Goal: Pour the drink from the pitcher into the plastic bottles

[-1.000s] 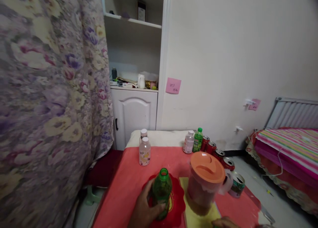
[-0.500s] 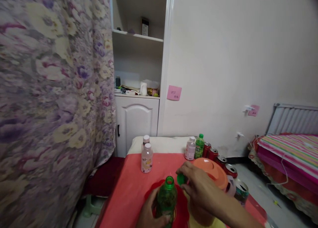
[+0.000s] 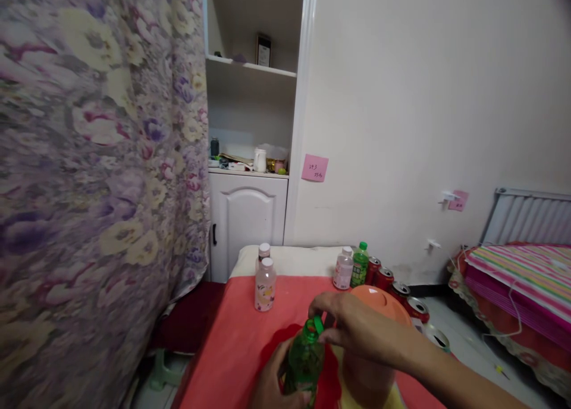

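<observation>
My left hand (image 3: 272,382) grips a green plastic bottle (image 3: 304,361) that stands on a red mat (image 3: 328,373) at the near edge of the table. Above it, my right hand (image 3: 352,326) pinches a green cap (image 3: 317,324), tilted, right at the bottle's open neck. Behind my right wrist stands a pitcher with an orange lid (image 3: 383,302), partly hidden by the arm.
The table wears a red cloth (image 3: 232,349). Two pale pink bottles (image 3: 264,284) stand at its far left. A clear bottle (image 3: 343,269), a green bottle (image 3: 359,265) and several red cans (image 3: 392,281) line the far right. A floral curtain (image 3: 89,177) hangs left, a bed (image 3: 526,278) lies right.
My right hand came in from the lower right with the green cap and brought it left, down to the bottle's neck. The view also tilted up slightly.
</observation>
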